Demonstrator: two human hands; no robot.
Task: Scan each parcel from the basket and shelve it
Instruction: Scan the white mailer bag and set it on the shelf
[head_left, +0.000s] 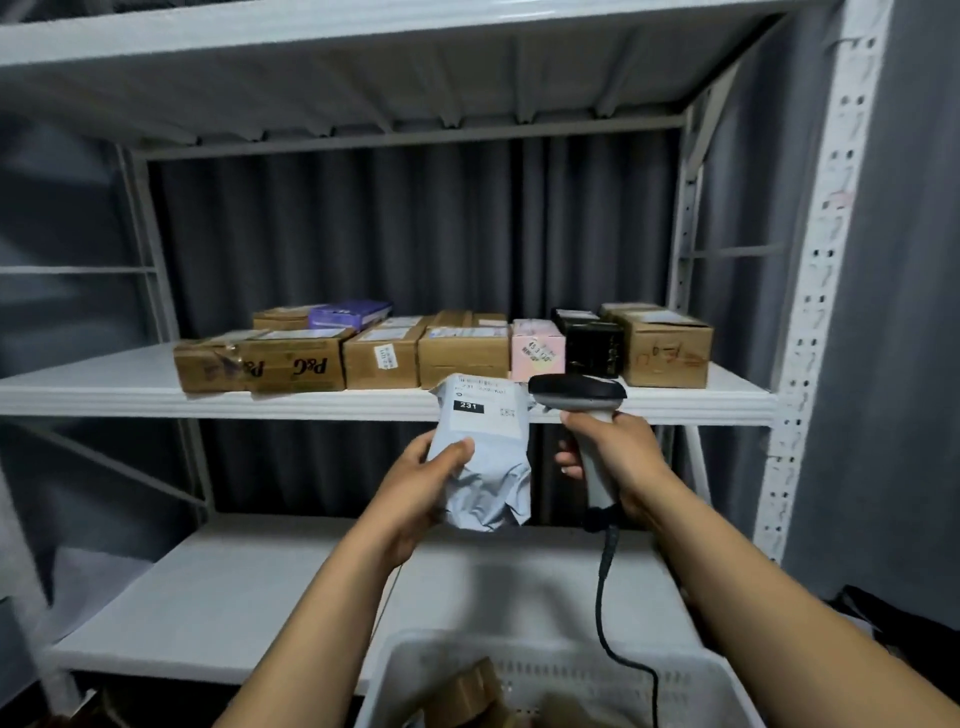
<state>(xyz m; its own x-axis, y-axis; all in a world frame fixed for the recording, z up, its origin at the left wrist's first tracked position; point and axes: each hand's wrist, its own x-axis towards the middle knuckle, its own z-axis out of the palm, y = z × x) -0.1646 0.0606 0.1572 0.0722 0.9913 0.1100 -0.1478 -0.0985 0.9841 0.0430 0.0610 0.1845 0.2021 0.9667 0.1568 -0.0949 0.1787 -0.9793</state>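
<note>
Head: parcel (488, 475) label (485, 415) "231"

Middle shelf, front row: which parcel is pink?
The pink box, standing between a brown carton on its left and the black box on its right. The other front-row parcels are brown or black.

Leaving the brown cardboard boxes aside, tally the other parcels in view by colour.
Purple flat box on the shelf: 1
Pink upright box on the shelf: 1
Black box on the shelf: 1
Pale grey plastic mailer bag, held in the left hand: 1
Total: 4
</note>
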